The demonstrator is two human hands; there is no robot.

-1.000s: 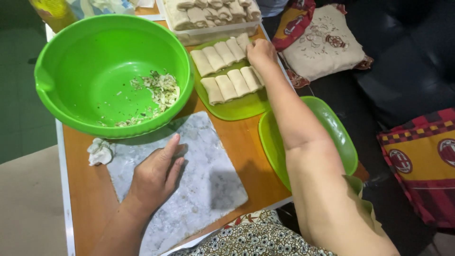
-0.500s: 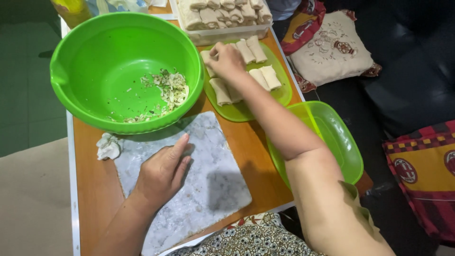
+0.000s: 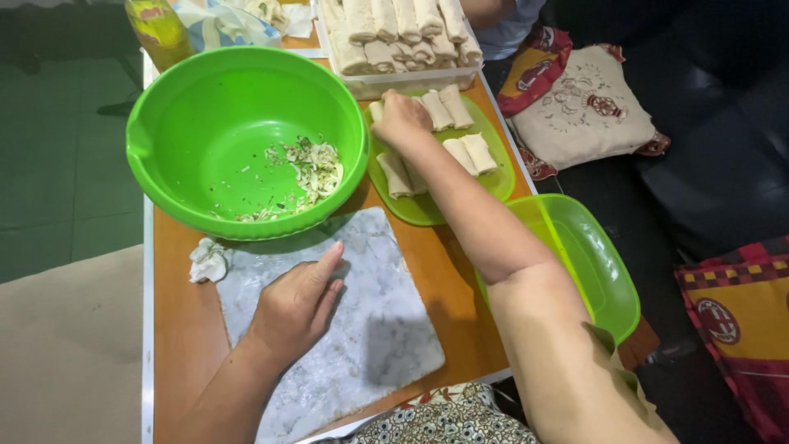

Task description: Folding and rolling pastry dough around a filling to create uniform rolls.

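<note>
The pale rolls [image 3: 460,152] lie on a green plate [image 3: 501,177] at one o'clock on the desk [image 3: 460,279]; the right hand [image 3: 400,122] curls over one, perhaps gripping it. Lifting gently keeps the wrapper sealed. The left hand [image 3: 296,304] rests flat and empty on the marble slab [image 3: 378,329].

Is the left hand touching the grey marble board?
Touching. The head view shows the left hand lying flat, palm down, on the marble board.
</note>
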